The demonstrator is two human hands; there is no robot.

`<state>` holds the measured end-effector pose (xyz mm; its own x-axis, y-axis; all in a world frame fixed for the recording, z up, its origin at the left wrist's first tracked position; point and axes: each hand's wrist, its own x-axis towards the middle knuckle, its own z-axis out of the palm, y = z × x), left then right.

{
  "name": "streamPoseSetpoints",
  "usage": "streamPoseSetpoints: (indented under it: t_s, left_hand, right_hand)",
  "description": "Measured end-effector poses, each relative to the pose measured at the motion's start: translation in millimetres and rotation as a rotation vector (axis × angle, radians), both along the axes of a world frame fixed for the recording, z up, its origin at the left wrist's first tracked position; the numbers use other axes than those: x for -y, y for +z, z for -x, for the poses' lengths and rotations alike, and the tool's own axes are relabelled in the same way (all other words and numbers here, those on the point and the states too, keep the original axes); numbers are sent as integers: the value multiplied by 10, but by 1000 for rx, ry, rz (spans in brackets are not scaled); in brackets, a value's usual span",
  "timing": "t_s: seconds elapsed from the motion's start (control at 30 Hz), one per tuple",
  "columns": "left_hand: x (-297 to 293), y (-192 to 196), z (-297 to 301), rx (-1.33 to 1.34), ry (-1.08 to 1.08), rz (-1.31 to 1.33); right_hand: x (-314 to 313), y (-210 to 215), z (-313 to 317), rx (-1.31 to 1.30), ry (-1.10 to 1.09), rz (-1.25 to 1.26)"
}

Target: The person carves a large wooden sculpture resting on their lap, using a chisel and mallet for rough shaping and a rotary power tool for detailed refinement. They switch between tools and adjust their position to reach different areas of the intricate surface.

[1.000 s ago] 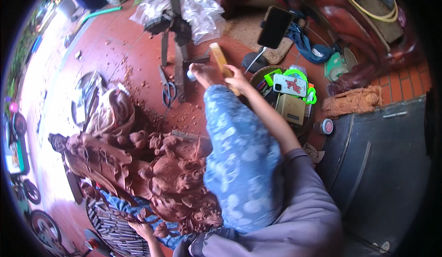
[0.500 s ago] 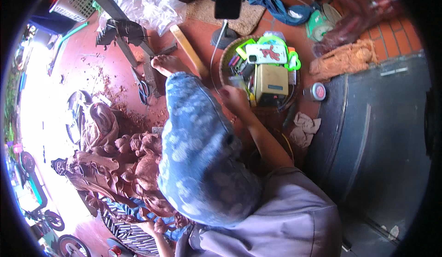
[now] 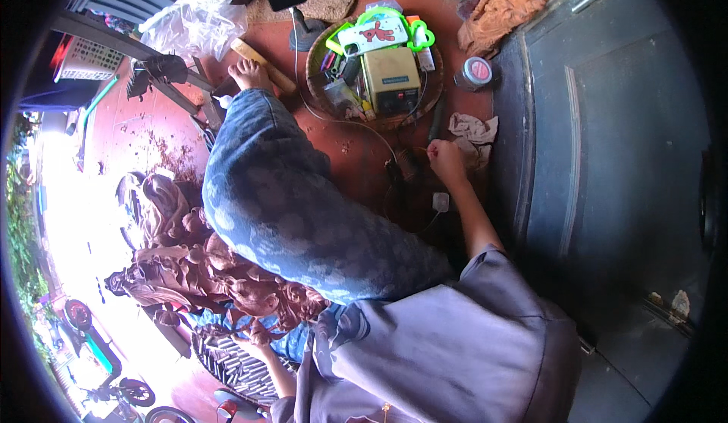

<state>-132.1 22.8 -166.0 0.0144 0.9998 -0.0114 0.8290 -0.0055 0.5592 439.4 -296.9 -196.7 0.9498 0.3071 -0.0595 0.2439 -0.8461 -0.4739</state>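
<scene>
A reddish-brown wood carving (image 3: 250, 290) with figures and draped folds lies across my lap, beside my raised leg in blue patterned trousers (image 3: 280, 195). Low on the left, my left hand (image 3: 256, 339) is closed at the carving's near edge, its fingers partly hidden. My right hand (image 3: 446, 159) is out to the right over the floor with its fingers pinched together. A thin yellowish line runs near its fingertips; what they hold is too small to make out. Close by are a crumpled cloth (image 3: 474, 131) and a white plug (image 3: 440, 202) on a cable.
Ahead stands a round basket (image 3: 312, 82) with a beige power box (image 3: 390, 80), a phone case (image 3: 373, 36) and tools. A jar (image 3: 475, 73) and an orange carving (image 3: 504, 10) are by the dark door panel (image 3: 607, 135). Rods fill a tray (image 3: 235, 366) at lower left.
My right hand has moved from the basket's near rim down and right, toward the cloth. The view has shifted, and the left hand stays at the carving.
</scene>
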Motion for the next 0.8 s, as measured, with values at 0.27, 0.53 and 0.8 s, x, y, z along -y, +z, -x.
streamPoseSetpoints:
  t_s: [0.27, 0.53, 0.8]
  left_hand:
    - [-7, 56, 56, 207, 22, 57]
    - [79, 147, 12, 185, 30, 72]
    - [529, 925, -599, 27, 118, -306]
  right_hand:
    - [41, -97, -60, 76, -243, -58]
    - [-237, -336, -546, -134, -292, 195]
    - [-28, 97, 22, -23, -166, -689]
